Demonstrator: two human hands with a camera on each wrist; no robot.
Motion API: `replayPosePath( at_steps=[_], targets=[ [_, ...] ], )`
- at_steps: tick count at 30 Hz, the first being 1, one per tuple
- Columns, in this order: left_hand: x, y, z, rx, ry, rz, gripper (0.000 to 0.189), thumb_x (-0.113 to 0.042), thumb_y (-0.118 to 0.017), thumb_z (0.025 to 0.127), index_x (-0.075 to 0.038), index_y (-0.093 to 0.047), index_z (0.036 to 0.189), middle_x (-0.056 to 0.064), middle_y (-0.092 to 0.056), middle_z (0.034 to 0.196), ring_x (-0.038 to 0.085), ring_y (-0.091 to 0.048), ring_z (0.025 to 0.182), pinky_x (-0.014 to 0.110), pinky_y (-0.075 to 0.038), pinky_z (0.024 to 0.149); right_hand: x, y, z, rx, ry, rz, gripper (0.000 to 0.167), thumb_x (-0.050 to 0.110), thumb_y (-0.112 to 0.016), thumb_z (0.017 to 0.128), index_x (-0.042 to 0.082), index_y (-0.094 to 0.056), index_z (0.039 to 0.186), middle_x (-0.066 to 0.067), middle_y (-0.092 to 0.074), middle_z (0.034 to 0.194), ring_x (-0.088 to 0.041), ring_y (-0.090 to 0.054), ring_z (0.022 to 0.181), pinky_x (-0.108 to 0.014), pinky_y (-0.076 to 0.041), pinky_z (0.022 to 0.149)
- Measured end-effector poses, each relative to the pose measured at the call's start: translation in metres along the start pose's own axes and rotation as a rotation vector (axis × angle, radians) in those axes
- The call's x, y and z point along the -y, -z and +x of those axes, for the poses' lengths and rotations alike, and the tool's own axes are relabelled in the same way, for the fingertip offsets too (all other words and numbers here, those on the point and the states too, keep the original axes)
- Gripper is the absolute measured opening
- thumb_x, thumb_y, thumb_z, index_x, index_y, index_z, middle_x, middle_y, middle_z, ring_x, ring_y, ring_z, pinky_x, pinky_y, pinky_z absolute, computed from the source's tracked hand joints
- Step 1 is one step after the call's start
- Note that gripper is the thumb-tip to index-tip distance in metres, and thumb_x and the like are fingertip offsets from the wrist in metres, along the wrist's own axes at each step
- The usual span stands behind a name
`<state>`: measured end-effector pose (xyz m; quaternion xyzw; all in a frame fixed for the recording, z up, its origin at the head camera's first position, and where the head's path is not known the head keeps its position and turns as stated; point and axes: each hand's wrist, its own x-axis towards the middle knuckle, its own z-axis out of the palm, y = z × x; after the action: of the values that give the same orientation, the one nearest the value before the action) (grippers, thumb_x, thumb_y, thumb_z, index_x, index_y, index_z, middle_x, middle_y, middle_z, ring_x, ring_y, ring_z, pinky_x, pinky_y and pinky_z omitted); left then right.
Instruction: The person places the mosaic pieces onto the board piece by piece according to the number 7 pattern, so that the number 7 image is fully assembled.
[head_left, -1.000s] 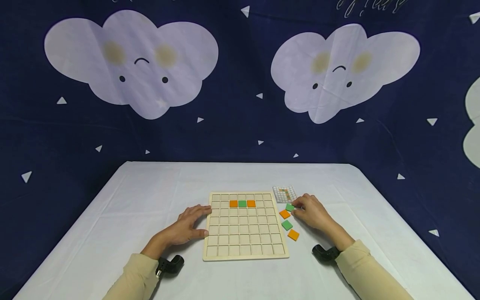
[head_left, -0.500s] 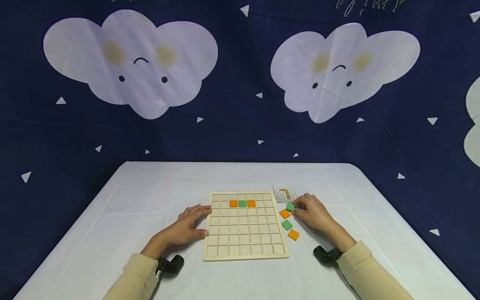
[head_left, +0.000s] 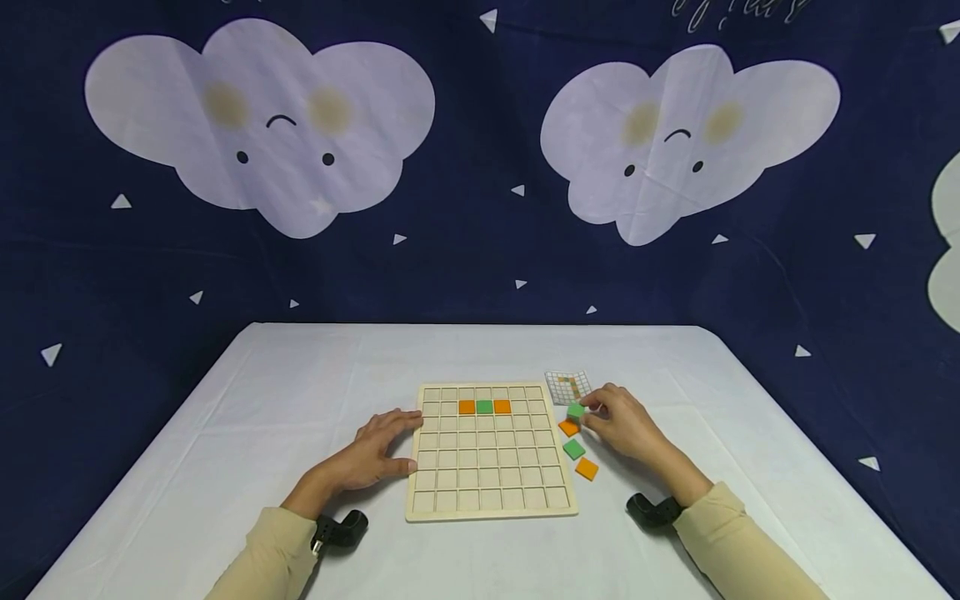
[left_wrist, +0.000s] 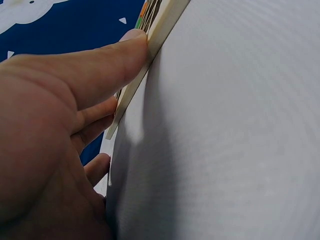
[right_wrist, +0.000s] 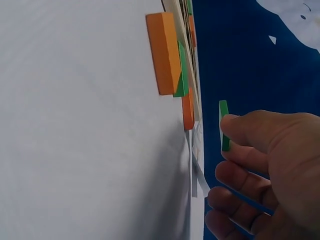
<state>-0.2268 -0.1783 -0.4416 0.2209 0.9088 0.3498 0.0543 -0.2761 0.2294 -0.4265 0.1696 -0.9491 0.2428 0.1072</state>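
Observation:
My right hand [head_left: 619,421] pinches a green square tile [right_wrist: 224,125] between thumb and finger; in the right wrist view it is lifted off the table. In the head view that tile overlaps an orange tile [head_left: 569,428] lying right of the board. Nearer me lie another green tile [head_left: 574,449] and another orange tile [head_left: 587,469]. My left hand [head_left: 372,450] rests at the left edge of the wooden grid board [head_left: 491,515], thumb and fingertips on its rim, fingers extended. In the board's second row sit an orange tile [head_left: 467,407], a green tile [head_left: 484,407] and an orange tile [head_left: 502,407].
A small pattern card [head_left: 562,386] with a printed grid lies by the board's far right corner, its edge curling up. White cloth covers the table [head_left: 337,358]. Behind it hangs a dark blue cloth [head_left: 480,275] printed with clouds.
My right hand has raised the green tile from the table and moved it slightly left, over the orange tile. The left hand and the board have stayed still.

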Motion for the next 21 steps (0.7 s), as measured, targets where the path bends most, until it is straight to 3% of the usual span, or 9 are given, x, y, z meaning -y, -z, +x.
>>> replayPosePath(
  at_steps=[21],
  targets=[
    [-0.0001, 0.0004, -0.0004, 0.005, 0.001, -0.007, 0.067, -0.030, -0.070, 0.084, -0.010, -0.042, 0.141, 0.012, -0.032, 0.152, 0.042, -0.018, 0.141, 0.066, -0.009, 0.111, 0.0092, 0.0031, -0.0016, 0.014, 0.006, 0.013, 0.024, 0.019, -0.071, 0.081, 0.009, -0.068, 0.103, -0.003, -0.062, 0.094, -0.019, -0.054, 0.088, -0.031, -0.043, 0.074]
  ],
)
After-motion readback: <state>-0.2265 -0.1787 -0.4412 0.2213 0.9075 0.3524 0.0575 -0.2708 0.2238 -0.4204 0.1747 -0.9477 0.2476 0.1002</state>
